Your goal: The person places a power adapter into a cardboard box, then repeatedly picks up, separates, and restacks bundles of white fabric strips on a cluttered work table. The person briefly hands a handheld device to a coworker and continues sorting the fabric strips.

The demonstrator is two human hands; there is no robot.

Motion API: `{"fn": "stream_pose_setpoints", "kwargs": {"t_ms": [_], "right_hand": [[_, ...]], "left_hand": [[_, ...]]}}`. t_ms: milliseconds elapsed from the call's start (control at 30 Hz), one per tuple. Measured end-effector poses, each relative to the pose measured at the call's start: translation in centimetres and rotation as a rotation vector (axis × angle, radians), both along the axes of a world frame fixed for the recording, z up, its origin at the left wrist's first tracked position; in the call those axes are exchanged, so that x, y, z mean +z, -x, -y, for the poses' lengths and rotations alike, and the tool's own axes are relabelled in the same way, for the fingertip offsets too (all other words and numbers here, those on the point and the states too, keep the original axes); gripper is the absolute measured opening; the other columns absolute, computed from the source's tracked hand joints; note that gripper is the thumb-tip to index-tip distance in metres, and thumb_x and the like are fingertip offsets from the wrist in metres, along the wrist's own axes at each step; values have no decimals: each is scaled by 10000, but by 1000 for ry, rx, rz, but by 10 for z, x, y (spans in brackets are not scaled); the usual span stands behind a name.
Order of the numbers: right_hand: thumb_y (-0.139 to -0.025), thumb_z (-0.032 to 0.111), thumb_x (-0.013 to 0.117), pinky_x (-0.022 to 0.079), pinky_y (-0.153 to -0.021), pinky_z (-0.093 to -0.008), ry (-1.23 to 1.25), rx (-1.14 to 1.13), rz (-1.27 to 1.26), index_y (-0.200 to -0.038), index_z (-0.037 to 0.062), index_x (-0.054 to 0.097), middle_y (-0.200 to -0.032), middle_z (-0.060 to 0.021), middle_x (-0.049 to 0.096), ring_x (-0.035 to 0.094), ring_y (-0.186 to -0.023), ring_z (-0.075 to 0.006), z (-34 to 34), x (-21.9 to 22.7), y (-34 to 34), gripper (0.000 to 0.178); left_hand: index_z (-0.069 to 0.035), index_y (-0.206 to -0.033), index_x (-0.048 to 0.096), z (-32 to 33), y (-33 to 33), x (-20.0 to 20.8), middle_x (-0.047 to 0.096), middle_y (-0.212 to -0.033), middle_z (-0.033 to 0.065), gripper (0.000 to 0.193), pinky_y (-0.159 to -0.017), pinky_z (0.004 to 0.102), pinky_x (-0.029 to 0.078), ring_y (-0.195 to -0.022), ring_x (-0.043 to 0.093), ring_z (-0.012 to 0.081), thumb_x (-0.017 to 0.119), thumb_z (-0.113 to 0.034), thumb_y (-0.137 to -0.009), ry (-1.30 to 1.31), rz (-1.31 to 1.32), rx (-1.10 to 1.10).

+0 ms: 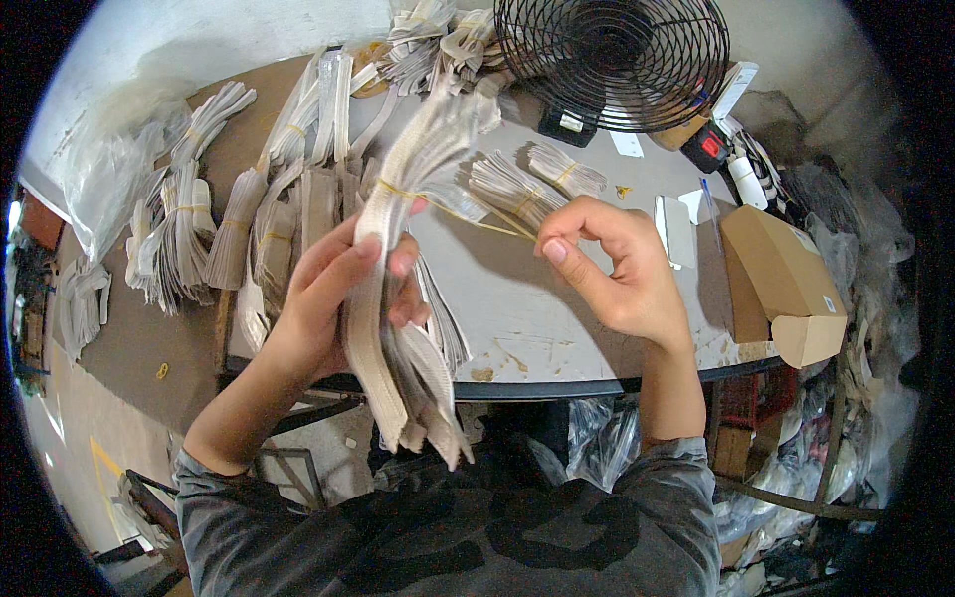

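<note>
My left hand (pixel 333 279) is closed around the middle of a bundle of off-white fabric strips (pixel 372 318), held upright above the near edge of the table. A thin yellow rubber band (pixel 400 191) circles the bundle above my fingers. From there the band stretches to the right, its far end pinched between the thumb and forefinger of my right hand (pixel 622 264). The strips fan out at the top and hang loose below my left hand. Beyond the stretched band, two smaller banded bundles (pixel 515 189) (pixel 567 169) lie on the table.
Many similar bundles (pixel 184 234) are piled at the left and along the back. A black wire fan (pixel 612 60) stands at the far side. To the right are a white phone-like slab (pixel 675 232), a blue pen (pixel 709 199) and an open cardboard box (pixel 781 264). Clear plastic bags (pixel 124 149) hang at left.
</note>
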State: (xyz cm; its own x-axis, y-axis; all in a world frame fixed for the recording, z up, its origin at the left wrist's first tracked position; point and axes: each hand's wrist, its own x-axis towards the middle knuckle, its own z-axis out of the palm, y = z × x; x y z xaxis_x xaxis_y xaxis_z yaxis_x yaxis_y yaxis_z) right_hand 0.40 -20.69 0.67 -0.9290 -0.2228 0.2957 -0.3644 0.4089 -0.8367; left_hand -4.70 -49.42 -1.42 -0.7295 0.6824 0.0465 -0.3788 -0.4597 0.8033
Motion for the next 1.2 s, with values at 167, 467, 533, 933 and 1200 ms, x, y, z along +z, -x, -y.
{"fn": "stream_pose_setpoints", "kwargs": {"t_ms": [167,467,533,933,1200], "right_hand": [[-1004,3,605,508,-865,-297,165,35,-96,-1191,-4,613,-1072,-54,658,636,-900,-133,18,-20,10,188],[-1058,162,610,564,-782,-280,228,372,552,-1273,6,576,-1102,-57,662,650,-918,-119,40,-30,4,268],[-1024,176,673,529,-723,-253,264,340,519,-1175,19,612,-988,-40,675,636,-860,-86,48,-32,-1,226],[-885,52,771,503,-566,-287,31,-41,-278,-1045,61,695,-927,-70,683,654,-697,-155,53,-33,2,178],[-799,55,841,536,-586,-302,-100,-127,-487,-1026,65,713,-973,-72,684,672,-703,-188,55,-43,5,261]], "left_hand": [[-31,-1545,346,-12,0,-11,544,-1116,66,552,-943,423,511,-1006,590,215,518,-272,-1080,-161,198,-141],[-171,-1364,470,-5,9,-46,546,-1186,75,403,-972,404,512,-1049,591,188,641,-116,-1004,-298,156,-19],[-180,-1348,461,-10,6,-37,521,-1174,68,438,-964,383,493,-1036,564,188,657,-105,-964,-231,157,31],[-68,-1390,393,-10,-4,-14,642,-1135,142,422,-833,391,614,-961,712,251,612,-82,-1029,246,11,8],[38,-1314,371,-30,-32,-33,700,-984,139,438,-705,345,615,-831,767,242,638,-4,-970,480,-414,148]]}}
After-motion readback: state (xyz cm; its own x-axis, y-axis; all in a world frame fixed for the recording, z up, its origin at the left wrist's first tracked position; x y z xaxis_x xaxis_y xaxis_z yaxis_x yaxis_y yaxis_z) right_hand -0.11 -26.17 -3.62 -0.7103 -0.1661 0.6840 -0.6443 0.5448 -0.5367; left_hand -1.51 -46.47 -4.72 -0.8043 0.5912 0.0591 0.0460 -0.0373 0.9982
